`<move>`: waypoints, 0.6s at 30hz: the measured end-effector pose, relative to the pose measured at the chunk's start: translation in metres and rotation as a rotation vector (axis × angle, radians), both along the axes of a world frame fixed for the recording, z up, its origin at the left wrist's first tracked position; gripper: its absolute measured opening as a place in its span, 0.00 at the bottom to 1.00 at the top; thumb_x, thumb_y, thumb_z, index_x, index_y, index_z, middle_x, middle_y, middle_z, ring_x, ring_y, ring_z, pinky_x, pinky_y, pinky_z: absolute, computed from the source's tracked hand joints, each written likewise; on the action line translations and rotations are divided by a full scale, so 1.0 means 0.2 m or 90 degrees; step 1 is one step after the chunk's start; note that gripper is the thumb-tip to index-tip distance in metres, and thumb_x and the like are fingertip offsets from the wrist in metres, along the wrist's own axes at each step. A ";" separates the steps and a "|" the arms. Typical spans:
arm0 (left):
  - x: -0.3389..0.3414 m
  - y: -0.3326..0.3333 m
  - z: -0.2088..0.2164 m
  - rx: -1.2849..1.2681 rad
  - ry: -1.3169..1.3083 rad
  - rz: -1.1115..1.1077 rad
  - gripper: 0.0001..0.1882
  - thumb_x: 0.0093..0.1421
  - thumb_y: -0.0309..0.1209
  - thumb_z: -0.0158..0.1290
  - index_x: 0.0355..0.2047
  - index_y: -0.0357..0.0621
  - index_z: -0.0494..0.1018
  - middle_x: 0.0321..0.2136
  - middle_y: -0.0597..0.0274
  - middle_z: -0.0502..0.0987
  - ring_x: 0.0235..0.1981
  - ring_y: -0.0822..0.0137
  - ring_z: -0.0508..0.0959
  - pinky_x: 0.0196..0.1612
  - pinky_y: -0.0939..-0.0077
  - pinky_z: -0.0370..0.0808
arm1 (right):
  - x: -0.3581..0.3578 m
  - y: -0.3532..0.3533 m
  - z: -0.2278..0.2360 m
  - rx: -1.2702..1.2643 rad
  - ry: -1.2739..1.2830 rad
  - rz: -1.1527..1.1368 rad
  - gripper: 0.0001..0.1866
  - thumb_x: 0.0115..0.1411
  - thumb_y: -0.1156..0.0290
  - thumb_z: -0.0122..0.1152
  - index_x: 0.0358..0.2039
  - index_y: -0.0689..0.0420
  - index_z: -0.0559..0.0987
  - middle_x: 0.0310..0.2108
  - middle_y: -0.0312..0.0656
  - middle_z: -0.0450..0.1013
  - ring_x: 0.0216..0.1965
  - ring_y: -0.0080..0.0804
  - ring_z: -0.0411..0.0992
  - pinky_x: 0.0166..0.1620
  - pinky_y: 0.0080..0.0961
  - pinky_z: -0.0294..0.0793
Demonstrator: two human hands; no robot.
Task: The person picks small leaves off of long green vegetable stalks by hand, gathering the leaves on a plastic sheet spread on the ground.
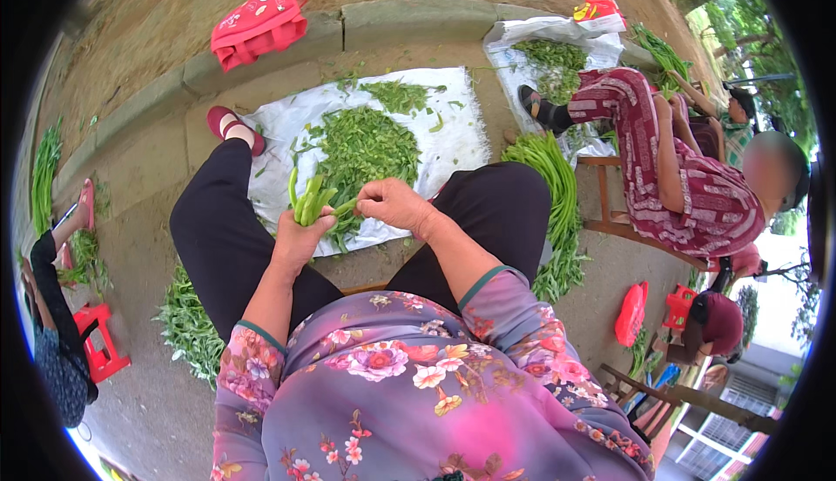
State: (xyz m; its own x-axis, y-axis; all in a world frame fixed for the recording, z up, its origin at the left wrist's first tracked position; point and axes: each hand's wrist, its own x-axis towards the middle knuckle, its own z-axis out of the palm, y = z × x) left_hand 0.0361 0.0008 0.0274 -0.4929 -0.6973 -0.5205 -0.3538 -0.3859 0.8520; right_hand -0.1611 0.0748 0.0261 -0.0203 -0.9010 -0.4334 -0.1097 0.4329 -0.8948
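My left hand (299,237) is closed round a small bunch of thick green vegetable stems (310,201), their tops standing up above the thumb. My right hand (396,205) pinches a green piece of the vegetable at the right side of that bunch; whether it is stem or leaf I cannot tell. Both hands are above my lap, over the near edge of a white woven sheet (457,120). A heap of loose torn green leaves (370,143) lies on the sheet, just beyond my hands.
Long green stalks (550,181) are piled beside my right leg, and leafy greens (190,324) lie by my left. A red bag (259,26) rests by the kerb (396,26). A person in patterned maroon clothes (640,146) sits close at right; a red stool (100,342) is far left.
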 end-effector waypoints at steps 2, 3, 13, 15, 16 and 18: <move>0.00 0.00 0.00 0.002 -0.004 -0.004 0.08 0.50 0.24 0.59 0.32 0.36 0.77 0.27 0.68 0.76 0.27 0.78 0.72 0.32 0.82 0.69 | 0.01 0.00 0.01 -0.013 0.030 -0.008 0.08 0.51 0.70 0.55 0.25 0.61 0.78 0.21 0.36 0.73 0.23 0.20 0.67 0.29 0.20 0.67; 0.00 -0.01 0.01 0.011 -0.005 -0.014 0.08 0.50 0.24 0.59 0.32 0.36 0.77 0.27 0.68 0.76 0.28 0.78 0.72 0.32 0.82 0.69 | 0.01 0.01 0.00 -0.029 0.048 -0.021 0.08 0.49 0.69 0.55 0.24 0.61 0.78 0.20 0.38 0.73 0.22 0.23 0.69 0.28 0.22 0.68; 0.01 0.00 0.00 0.049 0.005 -0.077 0.07 0.50 0.23 0.59 0.31 0.37 0.77 0.26 0.68 0.77 0.28 0.77 0.73 0.33 0.80 0.70 | 0.01 0.02 0.08 -0.343 0.355 0.099 0.05 0.40 0.75 0.55 0.14 0.59 0.68 0.18 0.44 0.67 0.25 0.44 0.68 0.31 0.34 0.70; 0.00 0.00 0.00 0.038 0.005 -0.095 0.07 0.50 0.23 0.59 0.31 0.38 0.77 0.26 0.68 0.77 0.28 0.77 0.73 0.34 0.79 0.70 | -0.01 0.01 0.09 -0.372 0.370 0.129 0.05 0.40 0.76 0.55 0.14 0.59 0.68 0.18 0.43 0.67 0.25 0.43 0.68 0.32 0.34 0.70; 0.00 0.00 0.01 0.047 0.010 -0.095 0.06 0.50 0.24 0.59 0.30 0.38 0.77 0.26 0.68 0.77 0.28 0.77 0.73 0.34 0.79 0.70 | -0.01 0.01 0.11 -0.380 0.388 0.153 0.05 0.39 0.76 0.55 0.14 0.59 0.68 0.18 0.43 0.67 0.26 0.43 0.67 0.32 0.34 0.70; 0.00 -0.02 0.02 0.068 0.019 -0.094 0.06 0.50 0.24 0.59 0.30 0.38 0.77 0.26 0.68 0.77 0.28 0.77 0.73 0.34 0.79 0.70 | -0.04 0.01 0.12 -0.384 0.419 0.171 0.05 0.40 0.78 0.56 0.15 0.59 0.69 0.19 0.42 0.67 0.26 0.43 0.67 0.31 0.33 0.70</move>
